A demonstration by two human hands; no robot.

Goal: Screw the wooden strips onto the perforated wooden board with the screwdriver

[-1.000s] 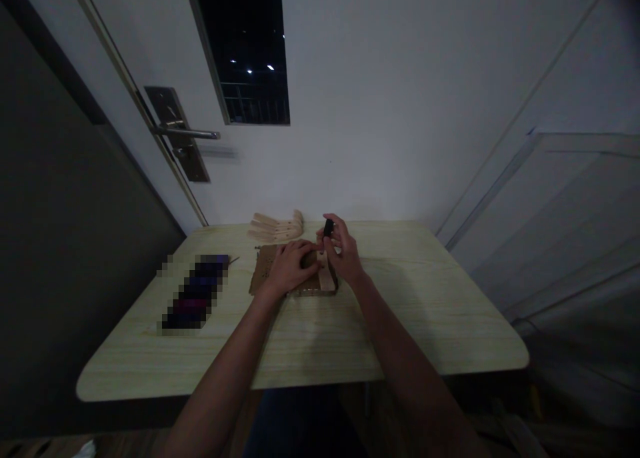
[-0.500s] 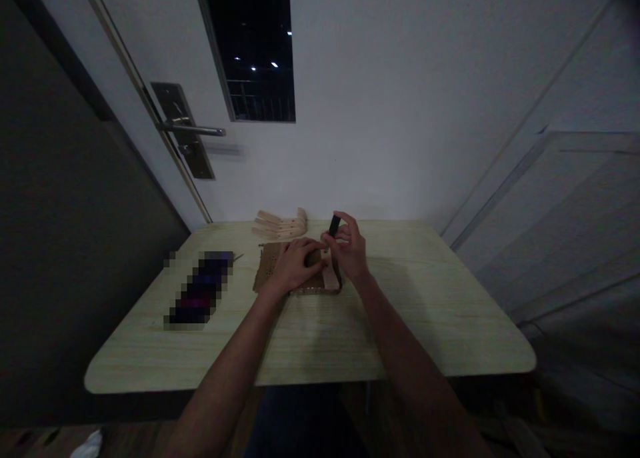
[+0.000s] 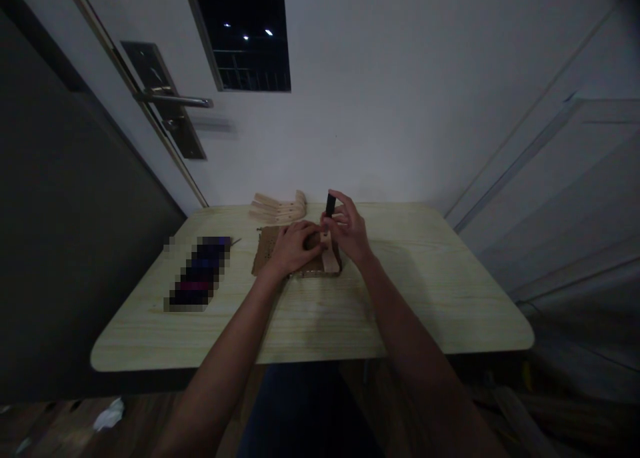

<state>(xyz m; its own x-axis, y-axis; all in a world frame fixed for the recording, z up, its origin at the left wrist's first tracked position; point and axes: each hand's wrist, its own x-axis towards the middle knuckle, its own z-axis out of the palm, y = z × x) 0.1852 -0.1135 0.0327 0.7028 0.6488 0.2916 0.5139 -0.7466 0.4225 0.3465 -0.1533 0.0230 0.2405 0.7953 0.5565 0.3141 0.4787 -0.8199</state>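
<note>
My right hand [image 3: 350, 231] grips a black-handled tool [image 3: 331, 203] upright, one finger over its top end. Its tip is hard to make out and points down at a pale wooden piece [image 3: 330, 263]. Under that piece lies a brown cardboard pad [image 3: 266, 246] with small holes and ragged edges. My left hand [image 3: 295, 246] rests over the pad, its index finger and thumb pressed against the wooden piece to steady it. Behind the pad lie several similar wooden pieces [image 3: 277, 210], fanned out, with small dark holes.
On the left of the pale table [image 3: 440, 311] is a dark, pixelated flat object [image 3: 200, 271], with a thin pointed item [image 3: 236, 241] beside it. A white door with a metal handle [image 3: 185, 101] stands directly behind the table.
The camera view has tilted down slightly, so the table appears higher. Both hands, the tool and the wooden piece keep nearly the same positions on the pad.
</note>
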